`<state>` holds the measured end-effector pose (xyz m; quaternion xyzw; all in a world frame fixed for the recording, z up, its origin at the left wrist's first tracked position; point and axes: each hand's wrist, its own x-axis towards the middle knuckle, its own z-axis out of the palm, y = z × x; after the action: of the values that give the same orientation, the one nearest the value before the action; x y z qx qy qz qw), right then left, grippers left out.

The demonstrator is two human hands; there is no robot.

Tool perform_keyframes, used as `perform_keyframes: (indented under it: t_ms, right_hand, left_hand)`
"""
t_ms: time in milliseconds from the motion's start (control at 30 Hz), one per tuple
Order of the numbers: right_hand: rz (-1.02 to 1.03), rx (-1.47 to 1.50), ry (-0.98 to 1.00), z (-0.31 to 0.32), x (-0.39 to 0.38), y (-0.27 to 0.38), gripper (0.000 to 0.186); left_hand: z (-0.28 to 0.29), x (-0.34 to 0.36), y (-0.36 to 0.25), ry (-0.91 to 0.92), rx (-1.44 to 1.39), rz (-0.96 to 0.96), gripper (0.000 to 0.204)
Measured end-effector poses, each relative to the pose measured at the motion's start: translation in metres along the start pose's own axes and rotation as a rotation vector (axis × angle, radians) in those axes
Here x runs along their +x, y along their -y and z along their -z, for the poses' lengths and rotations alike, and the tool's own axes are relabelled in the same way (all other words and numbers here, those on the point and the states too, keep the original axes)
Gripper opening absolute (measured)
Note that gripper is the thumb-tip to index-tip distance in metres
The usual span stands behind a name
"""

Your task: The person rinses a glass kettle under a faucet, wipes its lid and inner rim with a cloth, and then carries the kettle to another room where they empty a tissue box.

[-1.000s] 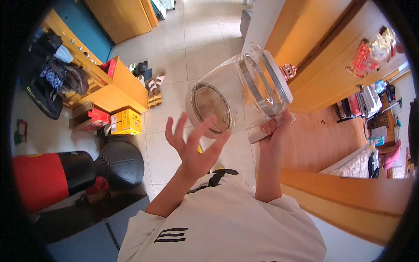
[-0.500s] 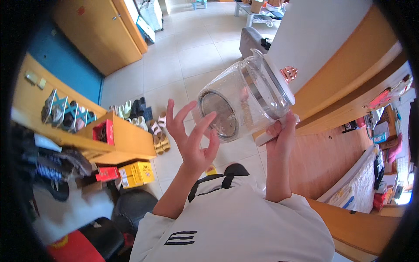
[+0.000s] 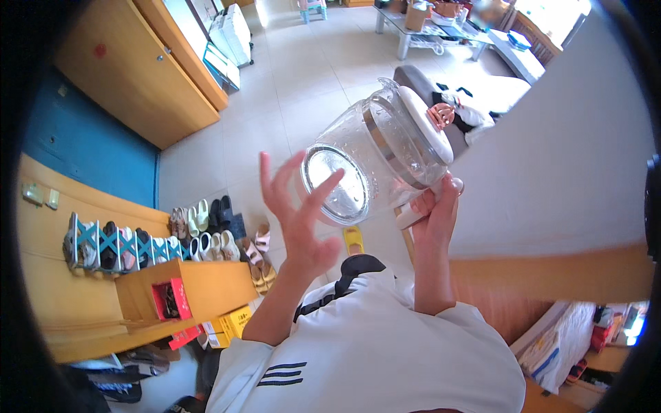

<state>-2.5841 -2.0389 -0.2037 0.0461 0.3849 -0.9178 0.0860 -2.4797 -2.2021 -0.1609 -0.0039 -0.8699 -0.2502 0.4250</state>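
Note:
A clear glass kettle [image 3: 375, 141] is tilted on its side in front of me, its round metal-rimmed base [image 3: 336, 183] toward the lower left. Its white lid [image 3: 425, 124] with a rose-gold knob [image 3: 441, 116] points to the upper right. My right hand [image 3: 437, 202] is wrapped round the kettle's white handle [image 3: 412, 217] on the lower side. Close by the base, my left hand [image 3: 301, 217] has its fingers spread; whether the fingertips touch the glass I cannot tell. Water droplets or marks show on the glass wall.
Pairs of shoes [image 3: 213, 244] line the tiled floor at left, beside a shoe rack [image 3: 124, 244] and a wooden cabinet [image 3: 220, 286]. A white wall [image 3: 551, 172] rises at right. Further off are a grey sofa [image 3: 413, 79] and a low table [image 3: 441, 31].
My view has turned and advanced: more of the sofa and table shows, and the room at right is mostly behind the wall. The kettle stays in my right hand, shifted slightly left.

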Motion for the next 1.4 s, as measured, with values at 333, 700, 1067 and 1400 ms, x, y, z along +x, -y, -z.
perform_keyframes:
  t_ms: [333,700,1067,1400]
  right_hand:
    - [-0.003,-0.016,0.103,-0.112,0.223,-0.048,0.024]
    - [0.102,-0.083,0.024,-0.243,0.428,-0.146,0.024]
    - [0.161,-0.162,-0.111,-0.355,0.606,-0.211,0.025]
    - [0.141,-0.096,-0.039,-0.41,0.839,-0.265,0.024]
  left_hand:
    - [-0.092,0.151,0.151,0.109,0.348,-0.324,0.082]
    - [-0.161,0.331,0.392,-0.054,-0.215,0.047,0.09]
    - [-0.241,0.466,0.565,0.022,-0.006,-0.128,0.059]
    - [-0.356,0.592,0.734,-0.096,0.3,-0.522,0.055]
